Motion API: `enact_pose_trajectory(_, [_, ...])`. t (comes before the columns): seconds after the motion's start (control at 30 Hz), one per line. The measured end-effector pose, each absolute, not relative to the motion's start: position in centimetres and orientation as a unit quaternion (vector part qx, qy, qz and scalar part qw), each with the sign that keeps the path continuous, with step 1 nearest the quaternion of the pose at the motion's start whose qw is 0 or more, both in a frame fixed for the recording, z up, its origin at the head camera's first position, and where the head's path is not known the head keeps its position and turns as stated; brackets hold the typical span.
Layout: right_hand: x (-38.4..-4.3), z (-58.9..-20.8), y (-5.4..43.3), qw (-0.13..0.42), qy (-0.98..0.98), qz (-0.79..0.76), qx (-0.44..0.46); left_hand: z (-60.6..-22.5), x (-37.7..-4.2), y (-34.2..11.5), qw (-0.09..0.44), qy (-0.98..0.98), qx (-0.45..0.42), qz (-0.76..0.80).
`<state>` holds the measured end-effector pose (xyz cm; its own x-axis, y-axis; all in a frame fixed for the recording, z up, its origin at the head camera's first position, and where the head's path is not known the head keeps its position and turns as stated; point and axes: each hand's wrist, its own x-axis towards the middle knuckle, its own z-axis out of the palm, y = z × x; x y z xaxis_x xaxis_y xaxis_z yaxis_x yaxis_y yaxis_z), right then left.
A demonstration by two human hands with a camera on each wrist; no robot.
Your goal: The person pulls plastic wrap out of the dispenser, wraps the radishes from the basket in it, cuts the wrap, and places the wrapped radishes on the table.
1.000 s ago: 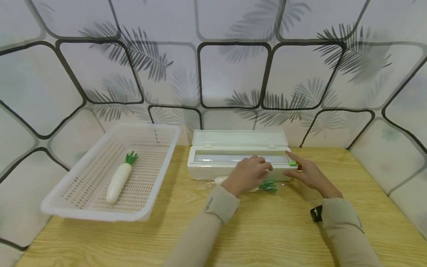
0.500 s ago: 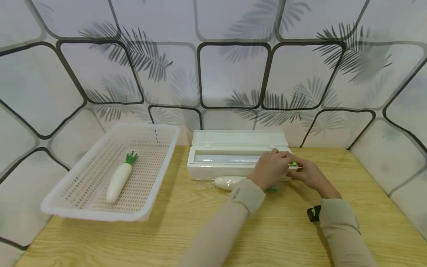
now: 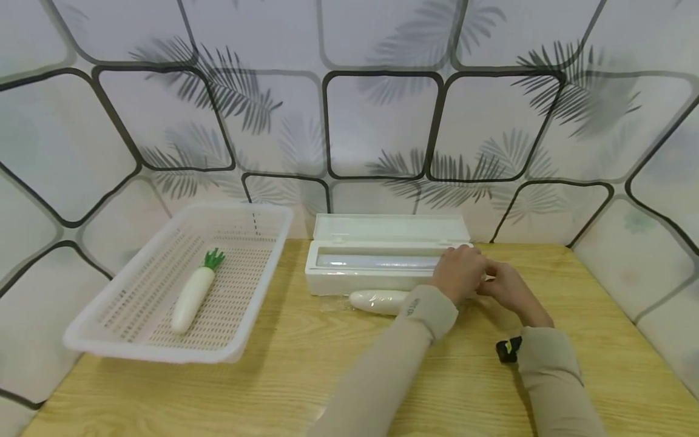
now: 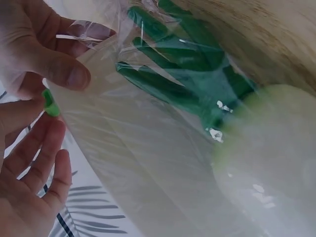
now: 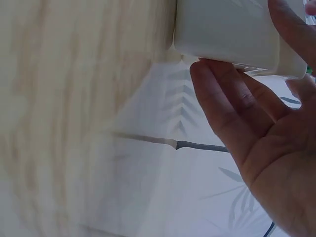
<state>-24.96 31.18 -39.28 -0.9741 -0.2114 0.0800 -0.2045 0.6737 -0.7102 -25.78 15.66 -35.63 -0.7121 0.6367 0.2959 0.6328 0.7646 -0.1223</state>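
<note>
A white cling film dispenser (image 3: 355, 281) stands at the back of the table with its lid (image 3: 390, 227) raised and a film roll (image 3: 377, 261) inside. At its right end my left hand (image 3: 460, 272) reaches over the top; in the left wrist view its fingers pinch the small green slide cutter (image 4: 50, 102). My right hand (image 3: 510, 290) grips that same end, thumb on the front face and fingers (image 5: 217, 98) at the back. A film-wrapped white radish (image 3: 377, 301) lies along the dispenser's front; its green leaves (image 4: 187, 64) show in the left wrist view.
On the left of the wooden table (image 3: 306, 376) sits a white perforated basket (image 3: 147, 352) holding another white radish (image 3: 190, 303). A patterned curtain (image 3: 382, 127) closes off the back and sides. A black device (image 3: 509, 350) is worn on the right wrist.
My left hand has moved right, from above the dispenser's middle to the green slide cutter at its right end, covering the radish's leaves. The right hand stays at that end.
</note>
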Motion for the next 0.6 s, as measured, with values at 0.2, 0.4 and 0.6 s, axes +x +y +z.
enact_pose_trajectory(0.2, [-24.94, -39.09, 31.31, -0.003, 0.918, -0.378, -0.119, -35.71, -25.70, 16.02, 0.166, -0.924, -0.344, 0.025])
enact_pose_trajectory(0.4, [-25.07, -39.25, 31.06, -0.013, 0.916, -0.382, -0.123, -35.76, -25.33, 15.98, 0.168, -0.927, -0.333, 0.027])
enact_pose_trajectory(0.6, [-24.98, -38.81, 31.13, 0.009, 0.919, -0.379, -0.109, -35.80, -25.41, 15.66, 0.165, -0.929, -0.331, 0.019])
